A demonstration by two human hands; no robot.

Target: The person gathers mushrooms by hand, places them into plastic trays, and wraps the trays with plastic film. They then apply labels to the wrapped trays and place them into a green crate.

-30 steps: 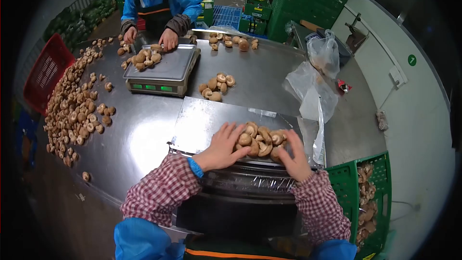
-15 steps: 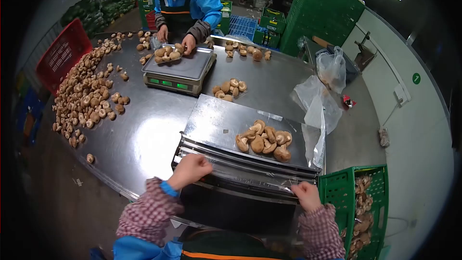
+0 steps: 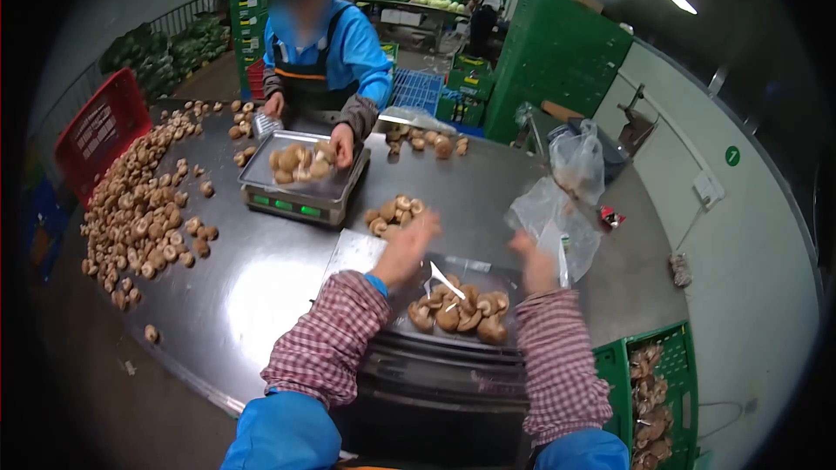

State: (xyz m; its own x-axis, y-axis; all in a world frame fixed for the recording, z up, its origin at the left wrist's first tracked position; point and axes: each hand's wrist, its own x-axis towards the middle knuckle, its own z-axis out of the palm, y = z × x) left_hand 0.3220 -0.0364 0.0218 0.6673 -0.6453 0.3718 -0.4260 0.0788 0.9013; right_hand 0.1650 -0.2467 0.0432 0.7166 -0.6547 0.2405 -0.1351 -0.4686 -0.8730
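While both hands are raised over the wrapper plate, a clear film seems stretched between them above the mushroom pile. Left hand sits at approx 10 o'clock of the pile, right hand at 2 o'clock. Both are motion-blurred; fingers look curled as if pinching film edges, but can't tell how tight or whether film is really gripped.

To do this step well, in my judgement: keep the film taut and level w/ even pull both sides, centre it over the pile, and bring it down past the far side so no caps roll out.

Pile rests on the plate's near half, just behind the film roll slot.

Hard to make out: the film itself shows only as glints and a white streak; its far edge is lost against the steel table. Any tray under the pile isn't visible. Loose bags at 2 o'clock overlap the right hand. Across the table at 11 o'clock a co-worker's hand rests on a scale loaded w/ mushrooms; face blurred. Green crate at 4 o'clock is cut off by the frame edge.
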